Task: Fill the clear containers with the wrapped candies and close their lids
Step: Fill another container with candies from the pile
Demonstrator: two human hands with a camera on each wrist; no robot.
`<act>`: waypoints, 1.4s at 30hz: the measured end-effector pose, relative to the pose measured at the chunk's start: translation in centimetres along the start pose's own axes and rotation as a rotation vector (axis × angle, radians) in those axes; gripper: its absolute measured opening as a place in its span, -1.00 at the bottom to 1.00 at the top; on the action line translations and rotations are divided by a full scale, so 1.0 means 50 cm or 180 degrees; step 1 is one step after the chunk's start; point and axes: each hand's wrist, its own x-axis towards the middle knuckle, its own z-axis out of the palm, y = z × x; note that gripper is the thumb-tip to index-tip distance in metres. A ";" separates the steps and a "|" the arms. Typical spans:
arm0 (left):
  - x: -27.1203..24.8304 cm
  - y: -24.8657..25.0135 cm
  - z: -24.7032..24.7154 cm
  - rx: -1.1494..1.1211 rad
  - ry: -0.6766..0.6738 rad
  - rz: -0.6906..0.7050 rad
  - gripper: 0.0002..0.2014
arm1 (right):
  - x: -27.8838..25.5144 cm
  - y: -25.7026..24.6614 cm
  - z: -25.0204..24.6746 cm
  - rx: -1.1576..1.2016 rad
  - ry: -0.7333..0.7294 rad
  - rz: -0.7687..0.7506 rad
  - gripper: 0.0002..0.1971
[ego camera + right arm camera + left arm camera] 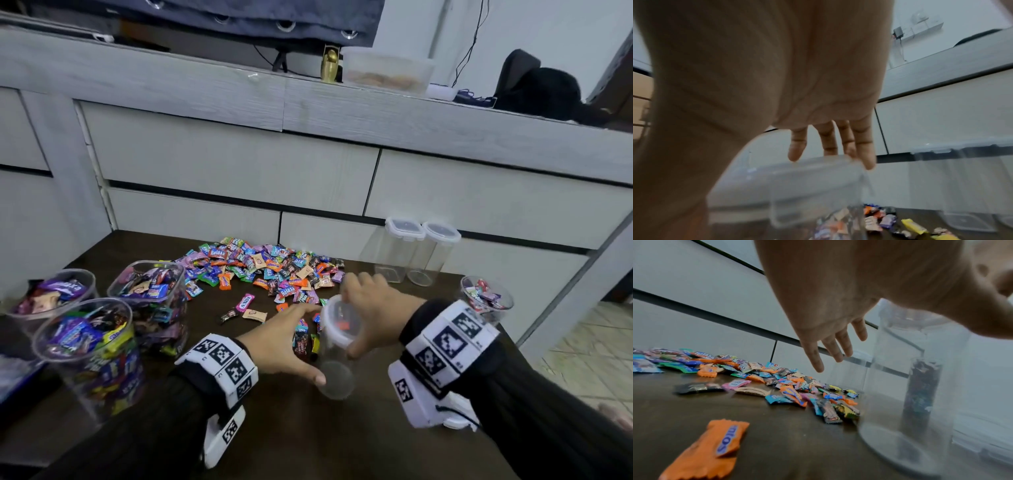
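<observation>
Reaching in from both sides, the hands meet at the empty clear container (337, 346), which stands on the dark table (291, 428) just before the candy pile (260, 267). The left hand (286, 342) spreads straight fingers beside the container wall, thumb at its base. The right hand (375, 308) lies over the lid (339, 323), fingers nearly straight and slightly apart.

Pale drawer fronts (233, 164), perhaps wood-grain.
</observation>
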 end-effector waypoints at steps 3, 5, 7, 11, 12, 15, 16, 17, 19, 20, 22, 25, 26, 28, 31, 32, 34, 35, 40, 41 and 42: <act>-0.012 0.007 0.005 -0.0685 -0.0106 0.0230 0.00 | 0.007 -0.043 0.008 0.0070 0.0210 -0.0459 -0.25; -0.023 0.005 0.000 -0.1061 -0.0086 0.0263 -0.10 | 0.013 -0.054 0.010 0.0328 0.0214 -0.0580 -0.26; -0.030 -0.003 -0.004 -0.1408 -0.0071 0.0315 -0.12 | 0.018 -0.054 0.011 0.0680 0.0145 -0.0655 -0.26; -0.034 -0.015 -0.003 -0.1601 -0.0073 0.0223 -0.06 | 0.036 -0.036 0.019 0.2234 0.0186 -0.0298 -0.70; -0.033 -0.015 -0.001 -0.1520 -0.0079 0.0196 -0.06 | 0.044 -0.030 0.024 0.2456 0.0243 -0.0101 -0.76; -0.029 -0.008 0.000 -0.1256 -0.0211 0.0108 -0.10 | 0.066 -0.026 0.047 0.2314 0.0134 0.0424 -0.61; -0.028 -0.006 0.000 -0.1202 -0.0250 0.0081 -0.11 | 0.072 -0.027 0.054 0.2254 0.0122 0.0490 -0.58; -0.026 -0.005 0.000 -0.1166 -0.0260 0.0045 -0.09 | 0.075 -0.029 0.059 0.2229 0.0117 0.0547 -0.56; -0.025 -0.002 -0.001 -0.1112 -0.0252 -0.0002 -0.07 | 0.076 -0.032 0.062 0.2116 0.0170 0.0592 -0.57; -0.025 -0.001 -0.002 -0.1091 -0.0264 -0.0004 -0.08 | 0.077 -0.033 0.061 0.1976 0.0178 0.0562 -0.59; -0.025 0.002 -0.003 -0.1054 -0.0312 0.0007 -0.10 | 0.077 -0.035 0.057 0.1876 0.0120 0.0593 -0.65; -0.024 0.003 -0.006 -0.1025 -0.0367 -0.0032 -0.12 | 0.078 -0.039 0.057 0.2298 0.0245 0.0844 -0.79; -0.025 0.003 -0.006 -0.1011 -0.0391 -0.0033 -0.15 | 0.080 -0.038 0.060 0.2322 0.0274 0.0856 -0.82; -0.027 0.004 -0.005 -0.1003 -0.0405 -0.0038 -0.15 | 0.082 -0.041 0.064 0.2265 0.0312 0.0890 -0.81; -0.031 0.003 0.002 -0.1021 -0.0304 -0.0076 0.00 | 0.080 -0.038 0.060 0.2224 0.0240 0.0884 -0.74; -0.032 0.003 0.004 -0.1009 -0.0279 -0.0084 0.05 | 0.082 -0.036 0.056 0.2246 0.0183 0.0879 -0.76; -0.032 0.003 0.006 -0.0976 -0.0262 -0.0089 0.10 | 0.090 -0.031 0.053 0.2274 0.0136 0.0837 -0.78; -0.032 0.004 0.006 -0.0959 -0.0270 -0.0086 0.08 | 0.094 -0.033 0.050 0.2240 0.0048 0.0831 -0.71; -0.029 0.002 0.004 -0.0992 -0.0347 -0.0102 -0.13 | 0.112 -0.043 0.056 0.2346 -0.0091 0.1028 -0.62; -0.029 0.001 0.004 -0.0996 -0.0348 -0.0088 -0.15 | 0.113 -0.044 0.056 0.2405 -0.0080 0.1089 -0.63; -0.029 0.001 0.005 -0.0998 -0.0345 -0.0072 -0.17 | 0.114 -0.045 0.057 0.2452 -0.0050 0.1133 -0.63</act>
